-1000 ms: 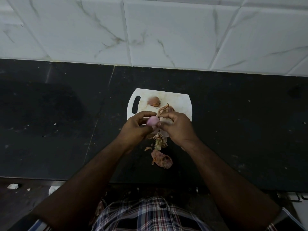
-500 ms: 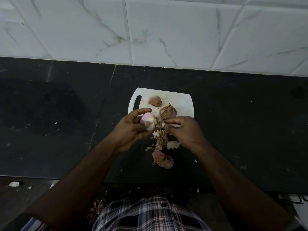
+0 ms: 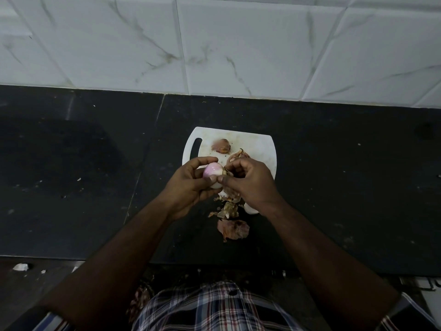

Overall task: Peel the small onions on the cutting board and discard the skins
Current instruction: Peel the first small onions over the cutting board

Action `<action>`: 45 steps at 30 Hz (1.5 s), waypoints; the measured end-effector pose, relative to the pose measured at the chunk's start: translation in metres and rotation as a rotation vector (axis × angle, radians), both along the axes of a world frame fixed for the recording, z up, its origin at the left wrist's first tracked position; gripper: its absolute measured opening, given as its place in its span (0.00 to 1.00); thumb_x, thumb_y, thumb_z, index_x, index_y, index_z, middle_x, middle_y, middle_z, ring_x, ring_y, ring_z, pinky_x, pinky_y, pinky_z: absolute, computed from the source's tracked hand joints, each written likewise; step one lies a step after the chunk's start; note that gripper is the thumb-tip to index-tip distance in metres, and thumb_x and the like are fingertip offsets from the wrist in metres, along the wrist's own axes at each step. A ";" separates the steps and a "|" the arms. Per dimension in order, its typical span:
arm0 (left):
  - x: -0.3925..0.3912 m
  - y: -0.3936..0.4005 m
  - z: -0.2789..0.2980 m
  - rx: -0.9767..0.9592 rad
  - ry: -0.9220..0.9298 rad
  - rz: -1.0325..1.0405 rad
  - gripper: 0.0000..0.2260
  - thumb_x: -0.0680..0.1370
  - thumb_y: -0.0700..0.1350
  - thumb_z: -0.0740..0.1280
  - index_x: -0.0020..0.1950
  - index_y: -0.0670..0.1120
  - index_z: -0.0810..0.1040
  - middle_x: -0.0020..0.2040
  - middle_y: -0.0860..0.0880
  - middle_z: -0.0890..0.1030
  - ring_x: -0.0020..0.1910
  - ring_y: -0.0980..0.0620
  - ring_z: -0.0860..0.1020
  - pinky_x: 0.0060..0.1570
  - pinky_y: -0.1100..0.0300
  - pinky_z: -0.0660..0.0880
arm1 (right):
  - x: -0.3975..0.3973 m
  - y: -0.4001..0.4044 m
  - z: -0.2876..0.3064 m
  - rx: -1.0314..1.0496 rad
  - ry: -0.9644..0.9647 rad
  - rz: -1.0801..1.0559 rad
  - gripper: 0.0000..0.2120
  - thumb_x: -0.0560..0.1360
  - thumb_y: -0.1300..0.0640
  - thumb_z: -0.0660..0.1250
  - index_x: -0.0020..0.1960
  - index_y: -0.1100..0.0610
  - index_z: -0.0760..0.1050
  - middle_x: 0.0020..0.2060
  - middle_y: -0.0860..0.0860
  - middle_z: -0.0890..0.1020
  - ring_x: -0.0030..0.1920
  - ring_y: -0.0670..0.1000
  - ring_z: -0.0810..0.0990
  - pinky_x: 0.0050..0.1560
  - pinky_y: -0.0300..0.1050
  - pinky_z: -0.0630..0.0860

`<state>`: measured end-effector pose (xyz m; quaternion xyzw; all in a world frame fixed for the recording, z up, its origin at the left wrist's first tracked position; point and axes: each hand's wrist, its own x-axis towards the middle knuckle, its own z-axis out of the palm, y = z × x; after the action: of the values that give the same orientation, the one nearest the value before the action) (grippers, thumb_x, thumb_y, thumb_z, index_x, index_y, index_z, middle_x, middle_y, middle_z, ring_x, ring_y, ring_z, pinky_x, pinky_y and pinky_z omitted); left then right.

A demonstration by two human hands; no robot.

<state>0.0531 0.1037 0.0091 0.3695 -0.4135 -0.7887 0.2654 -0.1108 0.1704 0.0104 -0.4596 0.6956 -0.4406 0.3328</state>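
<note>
**One onion nearly bare, two on the board yet to do**

The left hand [image 3: 191, 187] holds a small onion [image 3: 213, 174] above the near edge of the cutting board [image 3: 259, 142], fingers curled round it; its surface shows pale pink and white, so most of the skin looks to be off. The right hand [image 3: 250, 185] meets it from the right, thumb and fingertips pinching a brown scrap at the onion's end, probably the last of the root or skin.

Two more onions sit on the board: one [image 3: 221, 146] near the far edge, and another [image 3: 238, 155] just behind the right hand, with loose papery skin. Both appear to need peeling.

A heap of peelings [image 3: 228, 209] lies on the dark countertop [image 3: 346, 187] just off the board's near edge, with a larger reddish skin [image 3: 233, 229] nearer the counter's front edge. These look not yet thrown away, and no bin is in view.

A tiled wall [image 3: 214, 44] backs the counter. Nothing blocks the hands.
</note>
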 end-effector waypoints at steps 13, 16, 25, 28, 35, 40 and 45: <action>-0.009 0.002 0.000 -0.302 -0.201 -0.073 0.17 0.76 0.30 0.70 0.59 0.47 0.78 0.55 0.43 0.85 0.48 0.48 0.85 0.44 0.55 0.83 | 0.003 0.001 -0.002 -0.012 0.217 -0.042 0.14 0.68 0.51 0.78 0.52 0.54 0.82 0.42 0.46 0.85 0.42 0.44 0.83 0.43 0.41 0.80; -0.012 0.002 0.001 -0.331 -0.219 -0.064 0.17 0.76 0.30 0.71 0.59 0.48 0.78 0.54 0.45 0.86 0.46 0.51 0.85 0.41 0.60 0.80 | 0.004 0.001 -0.001 -0.025 0.258 -0.058 0.16 0.69 0.49 0.78 0.52 0.53 0.80 0.43 0.46 0.84 0.43 0.44 0.82 0.42 0.38 0.78; -0.007 0.001 -0.003 -0.314 -0.221 -0.045 0.17 0.77 0.30 0.70 0.59 0.49 0.80 0.55 0.45 0.85 0.51 0.46 0.84 0.47 0.52 0.82 | -0.008 0.001 -0.009 0.014 0.055 -0.014 0.10 0.68 0.56 0.77 0.50 0.54 0.83 0.42 0.47 0.85 0.44 0.47 0.84 0.47 0.48 0.81; -0.005 0.001 -0.002 -0.378 -0.260 -0.090 0.17 0.77 0.30 0.70 0.60 0.48 0.79 0.56 0.46 0.85 0.49 0.52 0.84 0.40 0.62 0.79 | -0.016 0.002 -0.010 -0.014 -0.075 0.066 0.06 0.71 0.55 0.76 0.47 0.50 0.84 0.43 0.47 0.86 0.47 0.49 0.85 0.52 0.57 0.82; -0.010 0.001 -0.001 -0.481 -0.306 -0.101 0.17 0.76 0.31 0.71 0.58 0.50 0.80 0.57 0.48 0.84 0.52 0.55 0.83 0.45 0.63 0.79 | -0.009 0.002 -0.012 -0.084 0.019 -0.003 0.04 0.75 0.60 0.72 0.48 0.54 0.83 0.44 0.46 0.85 0.47 0.46 0.83 0.52 0.53 0.81; -0.007 0.002 -0.002 -0.348 -0.264 -0.068 0.15 0.77 0.33 0.71 0.60 0.47 0.79 0.57 0.44 0.84 0.53 0.45 0.85 0.50 0.50 0.83 | -0.014 0.003 -0.012 -0.055 0.019 0.052 0.05 0.77 0.60 0.69 0.51 0.55 0.82 0.46 0.48 0.84 0.49 0.47 0.83 0.53 0.53 0.81; -0.005 -0.002 0.004 -0.138 -0.157 -0.010 0.14 0.79 0.34 0.68 0.64 0.42 0.77 0.57 0.37 0.83 0.50 0.41 0.85 0.48 0.50 0.84 | -0.015 0.008 -0.017 -0.060 -0.097 0.190 0.20 0.70 0.55 0.77 0.60 0.48 0.79 0.55 0.45 0.83 0.57 0.46 0.82 0.58 0.54 0.81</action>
<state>0.0481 0.1018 0.0127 0.4090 -0.4882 -0.7283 0.2528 -0.1258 0.1783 -0.0062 -0.5114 0.6185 -0.4496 0.3922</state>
